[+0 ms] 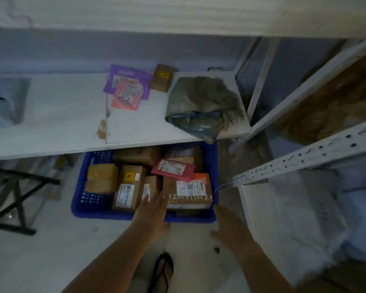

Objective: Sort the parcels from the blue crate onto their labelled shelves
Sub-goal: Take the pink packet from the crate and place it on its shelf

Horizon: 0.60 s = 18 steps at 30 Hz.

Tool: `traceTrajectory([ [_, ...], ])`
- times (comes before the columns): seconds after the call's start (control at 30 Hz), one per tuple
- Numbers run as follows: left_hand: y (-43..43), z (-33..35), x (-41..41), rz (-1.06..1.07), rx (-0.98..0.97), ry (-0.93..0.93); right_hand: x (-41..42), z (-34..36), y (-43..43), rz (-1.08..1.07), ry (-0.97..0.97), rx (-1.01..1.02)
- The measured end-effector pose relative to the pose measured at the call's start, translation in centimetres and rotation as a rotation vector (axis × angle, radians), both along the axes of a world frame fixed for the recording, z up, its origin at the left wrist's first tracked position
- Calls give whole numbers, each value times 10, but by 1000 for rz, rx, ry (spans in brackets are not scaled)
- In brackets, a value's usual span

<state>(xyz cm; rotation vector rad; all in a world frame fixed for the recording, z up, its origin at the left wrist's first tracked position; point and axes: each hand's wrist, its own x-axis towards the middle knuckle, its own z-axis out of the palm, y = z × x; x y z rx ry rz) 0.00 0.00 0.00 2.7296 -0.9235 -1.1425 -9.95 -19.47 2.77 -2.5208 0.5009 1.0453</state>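
A blue crate [80,199] sits on the floor under a white shelf [57,123], filled with several cardboard parcels and a red mailer [173,169]. My left hand [152,214] reaches over the crate's near rim with straight fingers, its tips near a tall labelled box [128,187] and a flat box with printed tape [188,190]. It holds nothing. My right hand [228,225] hovers open just outside the crate's near right corner, also empty. On the shelf above lie a purple mailer [123,77] under a pink one [128,95], a small brown box [162,78] and a grey-green bag [201,102].
A white metal rack [300,157] with perforated posts stands to the right, with a pale bag on its lower shelf. A dark folding frame [15,193] stands on the left floor. My foot in a black sandal [162,271] is on the floor below the crate.
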Motion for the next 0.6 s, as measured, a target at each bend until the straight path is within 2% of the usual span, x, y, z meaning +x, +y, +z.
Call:
traceTrajectory([
  [0.13, -16, -88, 17, 215, -68, 52, 30, -84, -18, -145, -83, 9],
  [0.3, -30, -182, 35, 268, -113, 127, 52, -175, -29, -246, -184, -17],
  [0.47, -46, -228, 47, 553, -241, 207, 61, -227, -27, -318, -148, 9],
  [0.6, -45, -255, 54, 798, -313, 300, 74, -247, -25, -451, -192, -166],
])
